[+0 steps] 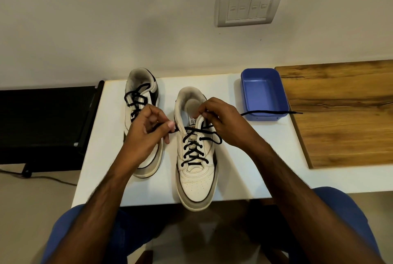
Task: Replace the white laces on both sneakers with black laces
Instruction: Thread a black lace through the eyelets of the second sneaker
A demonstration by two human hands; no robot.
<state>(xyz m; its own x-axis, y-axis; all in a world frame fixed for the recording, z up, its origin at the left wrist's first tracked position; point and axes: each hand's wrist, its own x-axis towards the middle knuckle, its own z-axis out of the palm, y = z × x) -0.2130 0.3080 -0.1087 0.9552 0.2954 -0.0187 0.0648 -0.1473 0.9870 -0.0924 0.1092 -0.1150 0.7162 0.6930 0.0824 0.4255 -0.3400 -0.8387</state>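
Two white sneakers stand on a white table (244, 170), toes toward me. The left sneaker (140, 93) carries a black lace, and my left forearm covers its front half. The right sneaker (194, 174) is threaded with a black lace (192, 151) up to its top eyelets. My left hand (146, 129) pinches one end of that lace at the shoe's left collar. My right hand (225, 123) pinches the lace at the tongue's top; a loose loop hangs off the shoe's right side, and the free end (274, 112) trails right across a blue tray.
An empty blue plastic tray (263, 93) sits at the table's back right. A wooden board (344, 114) overlaps the table's right side. A black stand (46, 123) is on the left, a wall switch plate (247, 5) above. My knees in blue trousers are below the table's front edge.
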